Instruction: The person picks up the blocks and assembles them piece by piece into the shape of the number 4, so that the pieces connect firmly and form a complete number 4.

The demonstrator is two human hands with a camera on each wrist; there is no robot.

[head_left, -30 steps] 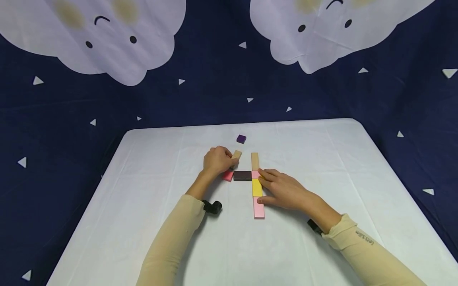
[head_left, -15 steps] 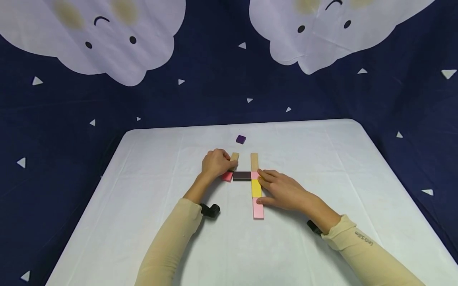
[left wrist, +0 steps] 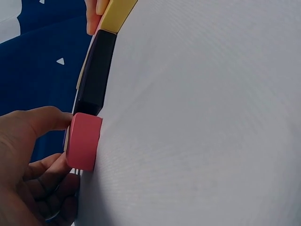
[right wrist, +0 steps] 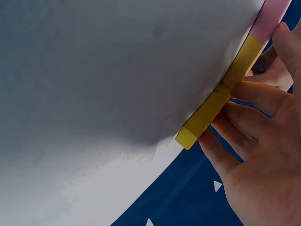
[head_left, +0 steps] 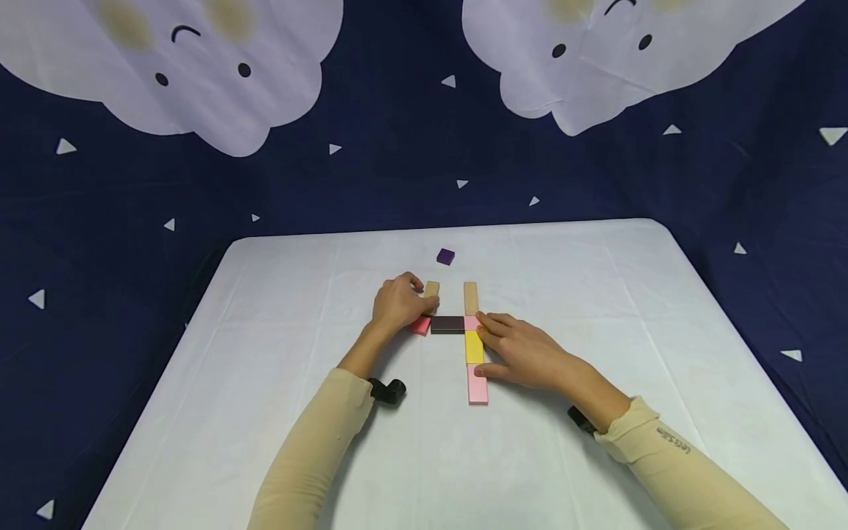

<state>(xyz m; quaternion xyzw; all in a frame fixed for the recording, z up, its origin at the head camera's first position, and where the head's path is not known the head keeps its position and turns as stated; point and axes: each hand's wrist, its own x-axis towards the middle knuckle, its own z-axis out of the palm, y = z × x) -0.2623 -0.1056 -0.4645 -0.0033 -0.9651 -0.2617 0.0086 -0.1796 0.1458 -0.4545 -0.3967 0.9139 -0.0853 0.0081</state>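
Note:
My left hand pinches a plain wooden block between thumb and fingers, its near end by the red block. In the left wrist view, the red block partly hides the wooden one. A dark block joins the red to a small pink block. In line with that pink block lie another wooden block, a yellow block and a longer pink block. My right hand rests against this row, fingers extended. Its fingers touch another yellow block, mostly hidden in the head view.
A small purple block lies apart, farther back on the white-covered table. Behind the table hangs a dark blue cloth with clouds and triangles. A black wrist camera sits by the left sleeve.
My left hand has shifted slightly left with the wooden block, which now slants less. The right hand has stayed against the row.

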